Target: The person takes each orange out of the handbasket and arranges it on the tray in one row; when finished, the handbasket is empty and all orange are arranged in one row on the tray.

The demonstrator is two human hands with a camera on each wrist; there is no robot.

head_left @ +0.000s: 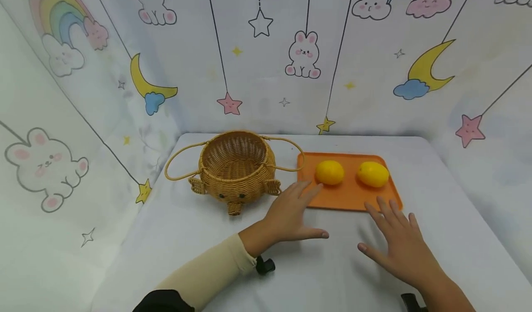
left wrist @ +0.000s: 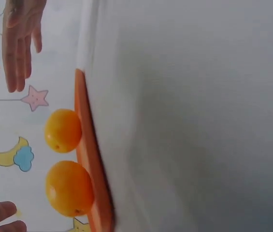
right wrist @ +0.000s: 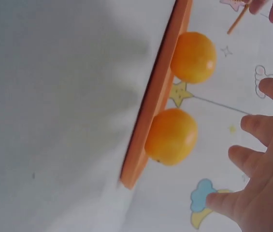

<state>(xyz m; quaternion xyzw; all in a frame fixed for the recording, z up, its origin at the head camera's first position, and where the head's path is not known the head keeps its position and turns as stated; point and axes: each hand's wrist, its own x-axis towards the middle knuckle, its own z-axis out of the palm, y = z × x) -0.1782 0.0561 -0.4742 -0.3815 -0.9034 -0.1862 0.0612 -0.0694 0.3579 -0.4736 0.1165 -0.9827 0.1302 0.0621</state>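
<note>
Two yellow lemons sit apart on a shallow orange tray (head_left: 349, 200): the left lemon (head_left: 330, 172) and the right lemon (head_left: 372, 174). My left hand (head_left: 291, 215), fingers spread, is in front of the tray's left side, its fingertips overlapping the tray's edge in the head view. In front of the tray's right side is my right hand (head_left: 401, 245), also spread and holding nothing. Both wrist views show the lemons (left wrist: 69, 188) (right wrist: 171, 137) with no fingers around them. To the left of the tray stands a woven wicker basket (head_left: 238, 182) with an animal face, two loop handles and nothing visible inside.
A white cloth-covered table (head_left: 166, 252) carries the basket and tray. Behind and to the left rise white walls (head_left: 266, 81) printed with bunnies, moons and stars. The basket's right handle (head_left: 291, 141) reaches over the tray's left corner in the head view.
</note>
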